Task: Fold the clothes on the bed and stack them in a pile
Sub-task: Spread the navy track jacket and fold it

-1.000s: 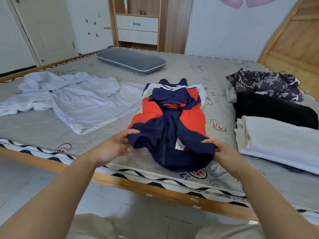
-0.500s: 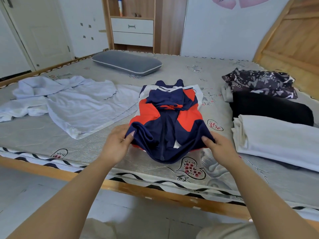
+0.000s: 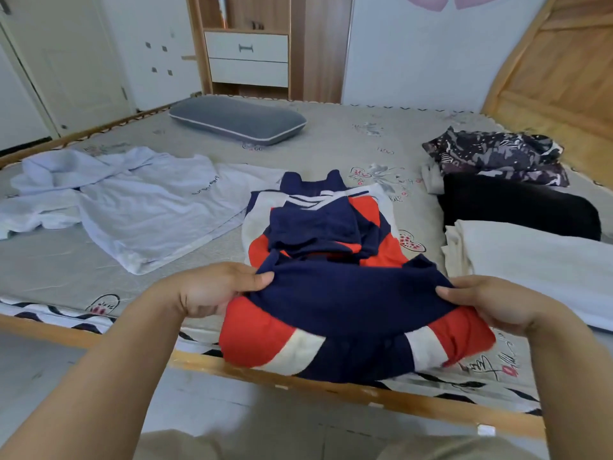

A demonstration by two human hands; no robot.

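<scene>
Both hands on the navy/red/white jacket [image 3: 335,293] at the near edge of the bed [image 3: 331,134]. Left hand [image 3: 212,288] w/ thumb on top pinches its left side, right hand [image 3: 491,303] has a closed grip on the right side, hem lifted. White shirt [image 3: 139,210] spread left; folded white garment [image 3: 537,260] and black garment [image 3: 517,207] at right.
</scene>
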